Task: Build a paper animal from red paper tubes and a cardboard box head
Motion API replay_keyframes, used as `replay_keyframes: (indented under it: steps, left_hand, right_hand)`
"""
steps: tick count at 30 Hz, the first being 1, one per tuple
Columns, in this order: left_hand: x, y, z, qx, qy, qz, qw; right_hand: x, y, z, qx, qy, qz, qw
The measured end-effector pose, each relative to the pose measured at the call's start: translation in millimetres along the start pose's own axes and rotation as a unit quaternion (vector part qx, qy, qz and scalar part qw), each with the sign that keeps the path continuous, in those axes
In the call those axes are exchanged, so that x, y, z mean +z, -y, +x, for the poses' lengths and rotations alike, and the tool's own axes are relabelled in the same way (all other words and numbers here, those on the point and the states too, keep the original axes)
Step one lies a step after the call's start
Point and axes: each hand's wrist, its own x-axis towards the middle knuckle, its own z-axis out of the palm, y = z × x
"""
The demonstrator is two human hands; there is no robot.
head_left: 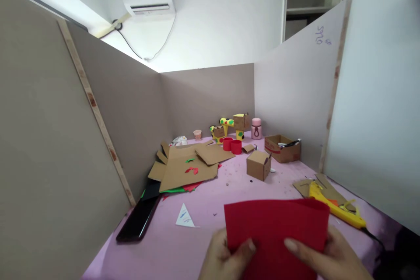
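A red sheet (275,223), paper or thin felt, is held up close in front of me between both hands. My left hand (226,256) grips its left side, with the thumb across the near face. On the right side my right hand (328,253) pinches it the same way. The sheet's upper right edge looks curled or doubled over. Its lower end runs out of the picture, and the fingers behind it are mostly hidden. Beyond it a small cardboard box (258,165) stands on the pink table (236,192).
Flat cardboard (183,162) with red and green scraps lies left, near a black phone (139,218) and a white paper triangle (184,216). A yellow glue gun (337,208) is at right. Red rings (236,147), yellow cardboard figures (226,122), a pink flask (256,129) and an open box (282,151) stand farther back.
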Motion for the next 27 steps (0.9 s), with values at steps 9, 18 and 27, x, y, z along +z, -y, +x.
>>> replay_keyframes:
  steps: [9,18,27]
  left_hand:
    - [-30.4,6.3,51.8,0.040,0.012,0.036,0.998]
    - [-44.7,30.6,60.6,0.016,0.059,0.010,0.998]
    - [-41.8,28.4,59.1,0.031,0.066,0.023,0.997]
  right_hand:
    - [5.2,-0.1,62.7,-0.072,0.203,0.001,0.977]
    - [3.3,-16.4,69.8,-0.065,0.230,0.006,0.971]
    - [3.0,-18.5,68.5,-0.073,0.228,-0.005,0.971]
